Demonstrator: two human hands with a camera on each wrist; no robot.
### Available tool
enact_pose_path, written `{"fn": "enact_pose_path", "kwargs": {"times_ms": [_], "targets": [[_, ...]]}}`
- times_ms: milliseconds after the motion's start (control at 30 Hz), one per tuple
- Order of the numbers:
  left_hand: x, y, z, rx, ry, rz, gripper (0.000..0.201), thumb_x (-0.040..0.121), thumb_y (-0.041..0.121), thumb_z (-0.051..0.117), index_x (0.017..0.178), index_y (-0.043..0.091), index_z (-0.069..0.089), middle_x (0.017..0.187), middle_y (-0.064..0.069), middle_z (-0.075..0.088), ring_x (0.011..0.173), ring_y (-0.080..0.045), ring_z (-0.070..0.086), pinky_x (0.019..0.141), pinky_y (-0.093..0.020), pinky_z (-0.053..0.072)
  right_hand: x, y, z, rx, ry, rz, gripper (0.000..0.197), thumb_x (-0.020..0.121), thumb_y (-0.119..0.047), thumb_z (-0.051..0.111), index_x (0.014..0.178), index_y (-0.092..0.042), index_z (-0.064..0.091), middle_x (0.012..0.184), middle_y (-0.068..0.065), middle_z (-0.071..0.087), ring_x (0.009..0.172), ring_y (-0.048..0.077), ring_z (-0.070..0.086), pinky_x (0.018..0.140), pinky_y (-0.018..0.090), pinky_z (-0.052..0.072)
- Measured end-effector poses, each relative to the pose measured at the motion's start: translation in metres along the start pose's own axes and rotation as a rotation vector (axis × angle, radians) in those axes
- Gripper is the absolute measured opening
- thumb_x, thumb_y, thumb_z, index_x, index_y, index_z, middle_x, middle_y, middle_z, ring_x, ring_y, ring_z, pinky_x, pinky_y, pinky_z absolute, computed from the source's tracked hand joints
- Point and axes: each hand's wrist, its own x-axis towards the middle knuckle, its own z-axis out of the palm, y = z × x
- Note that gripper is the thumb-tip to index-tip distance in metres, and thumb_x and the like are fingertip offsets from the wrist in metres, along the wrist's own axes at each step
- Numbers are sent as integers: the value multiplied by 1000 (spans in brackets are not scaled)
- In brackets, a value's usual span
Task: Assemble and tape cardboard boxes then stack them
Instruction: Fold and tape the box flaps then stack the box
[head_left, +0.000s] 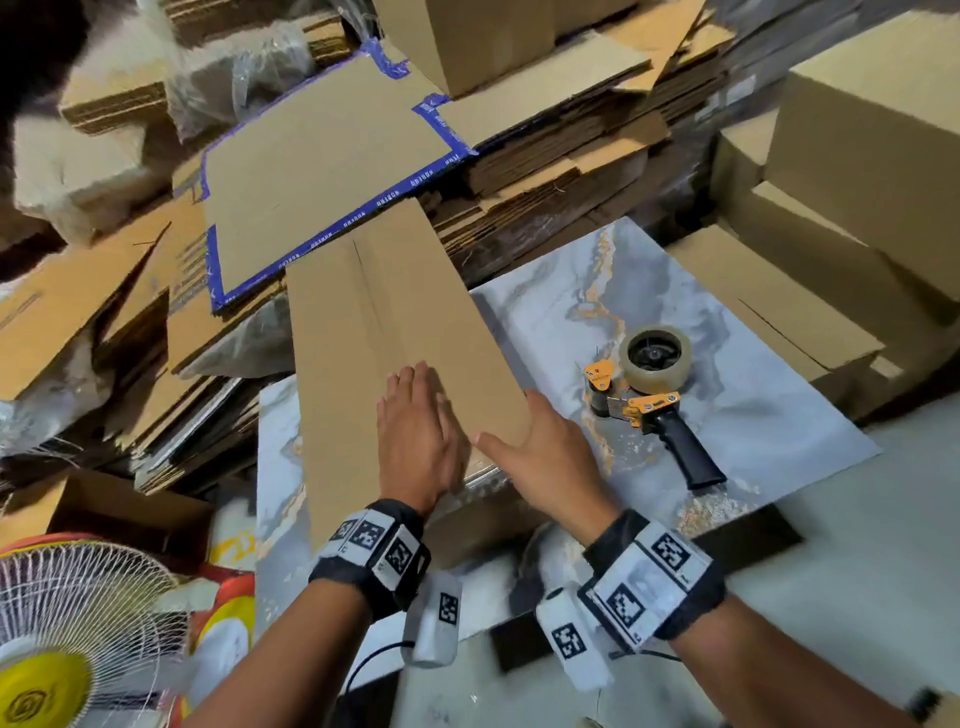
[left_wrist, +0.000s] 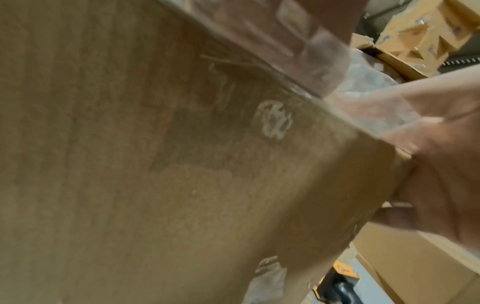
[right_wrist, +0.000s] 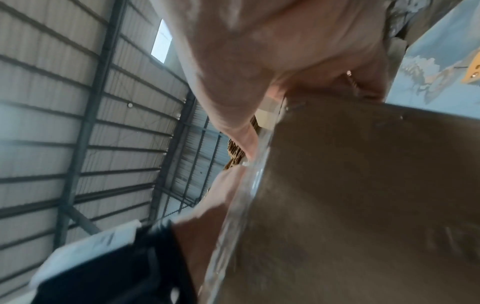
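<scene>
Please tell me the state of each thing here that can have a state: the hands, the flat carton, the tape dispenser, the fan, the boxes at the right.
Left hand: open, fingers straight, flat on the carton.
Right hand: open, at the carton's right edge.
Flat carton: folded flat, not yet assembled, lying partly on the marble slab.
Tape dispenser: lying untouched on the slab, roll loaded.
Fan: whether it runs cannot be told.
Boxes at right: assembled, stacked.

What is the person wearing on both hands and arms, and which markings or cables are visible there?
Both hands, left hand and right hand, are bare, without gloves or sleeves. Each wrist carries a black band with grey-white plates bearing black square code markers. A white marked camera block hangs under each wrist, with a thin black cable.
</scene>
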Motion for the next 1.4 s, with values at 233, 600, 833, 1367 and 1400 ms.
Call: {"fn": "enact_pose_path", "kwargs": {"times_ms": [233, 600, 833, 1367, 1400], "targets": [[-2, 6, -5, -75, 49, -82, 52, 108, 26, 28, 154, 2, 33, 158, -20, 36, 149, -39, 25, 122, -55, 18, -6, 8, -8, 317, 47, -15, 58, 96, -25, 69, 149, -14, 48, 147, -3, 54, 128, 2, 47, 100, 13, 34], [-4, 0, -9, -171, 34, -44, 50, 109, 22, 33, 155, 2, 29, 159, -21, 34, 152, -38, 20, 124, -47, 13, -12, -2, -29, 310, -72, -2, 48, 98, -10, 63, 145, -11, 52, 132, -12, 58, 122, 9, 55, 97, 17, 35], [-9, 1, -15, -200, 41, 95, 49, 108, 17, 36, 152, -5, 32, 153, -25, 41, 144, -38, 34, 124, -35, 9, -6, 0, -14, 87, -13, -34, 49, 96, -40, 58, 140, -18, 56, 134, -4, 63, 125, 19, 57, 106, 35, 44], [-30, -45, -34, 145, -63, -29, 73, 106, 47, 34, 160, 8, 6, 166, -24, 9, 154, -41, 3, 123, -52, 10, -7, -39, 2, -758, -131, -265, 76, 105, -54, 35, 162, -13, 5, 167, 20, -12, 155, 32, -15, 123, 49, -5], [-31, -50, -35, 157, -69, -45, 75, 105, 51, 33, 161, 9, 5, 166, -24, 7, 154, -41, 2, 123, -53, 9, -7, -44, 11, -794, -174, -293, 79, 104, -58, 32, 162, -15, 2, 167, 19, -14, 154, 32, -17, 123, 50, -7]]}}
